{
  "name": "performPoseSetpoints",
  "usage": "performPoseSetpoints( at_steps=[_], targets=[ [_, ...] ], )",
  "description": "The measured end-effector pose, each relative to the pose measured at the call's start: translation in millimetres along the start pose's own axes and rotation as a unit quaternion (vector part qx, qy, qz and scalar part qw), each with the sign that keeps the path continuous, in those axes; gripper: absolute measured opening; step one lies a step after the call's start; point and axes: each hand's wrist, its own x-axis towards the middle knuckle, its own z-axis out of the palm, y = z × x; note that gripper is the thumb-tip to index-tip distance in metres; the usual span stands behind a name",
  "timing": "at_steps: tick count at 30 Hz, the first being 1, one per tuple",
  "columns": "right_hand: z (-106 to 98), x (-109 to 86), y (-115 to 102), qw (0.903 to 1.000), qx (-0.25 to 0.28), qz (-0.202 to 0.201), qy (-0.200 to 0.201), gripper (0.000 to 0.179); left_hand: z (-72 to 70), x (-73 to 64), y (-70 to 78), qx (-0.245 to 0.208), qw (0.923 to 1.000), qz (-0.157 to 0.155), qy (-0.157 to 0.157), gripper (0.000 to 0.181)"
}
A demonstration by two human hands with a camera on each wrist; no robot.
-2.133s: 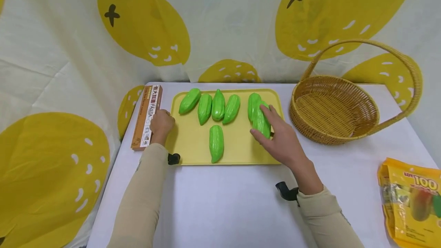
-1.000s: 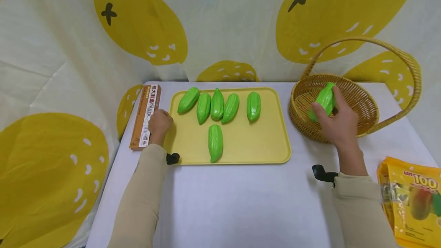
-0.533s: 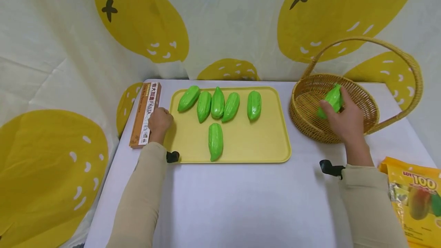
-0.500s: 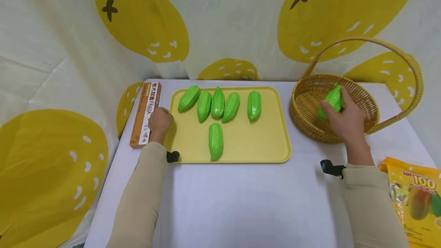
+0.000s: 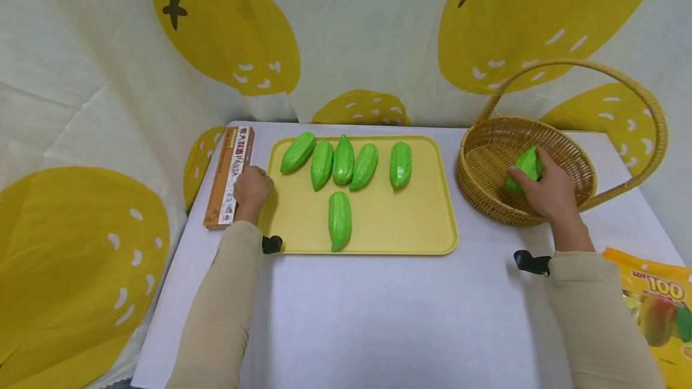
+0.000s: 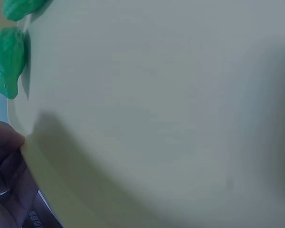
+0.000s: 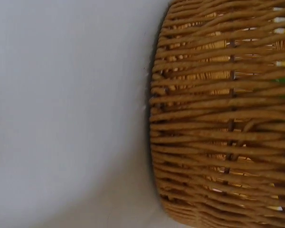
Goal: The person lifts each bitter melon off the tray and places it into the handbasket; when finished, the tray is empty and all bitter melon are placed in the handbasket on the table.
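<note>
Inside the wicker basket [image 5: 489, 212], low toward its right side, my right hand [image 5: 552, 192] holds a glossy green bitter melon [image 5: 525, 167] between thumb and fingers. In the right wrist view the basket's woven wall [image 7: 218, 114] covers the hand, and only a bit of green shows through. My left hand [image 5: 252, 188] pinches the left rim of the yellow tray [image 5: 400, 227]; the left wrist view shows the thumb [image 6: 7, 137] on the rim. Several bitter melons line the tray's back, one [image 5: 400, 164] apart on the right, and another [image 5: 339, 221] lies near the front.
A pasta box [image 5: 221, 182] lies left of the tray, partly behind my left hand. At the right table edge lies a yellow candy bag [image 5: 662, 317], partly covered by my right sleeve. The basket's tall handle [image 5: 646, 98] arches over its opening. A fruit-print curtain [image 5: 373, 29] hangs behind the table.
My right hand took one bitter melon from the tray's right side, carried it right into the basket and lowered it farther in. My left hand stays at the tray's rim.
</note>
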Motion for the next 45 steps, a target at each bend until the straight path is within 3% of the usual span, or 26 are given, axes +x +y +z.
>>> performPoseSetpoints(
  at_steps=[35, 45],
  targets=[
    [-29.5, 27.9, 46.0, 0.9937, -0.067, 0.016, -0.088, 0.090, 3.5, -4.7, -2.6, -0.012, 0.9995, 0.018, 0.024, 0.027],
    [-29.8, 30.4, 47.3, 0.9908, -0.071, 0.025, -0.113, 0.091, 3.2, -4.4, -3.7, -0.014, 0.9991, 0.022, 0.033, 0.022]
  ],
)
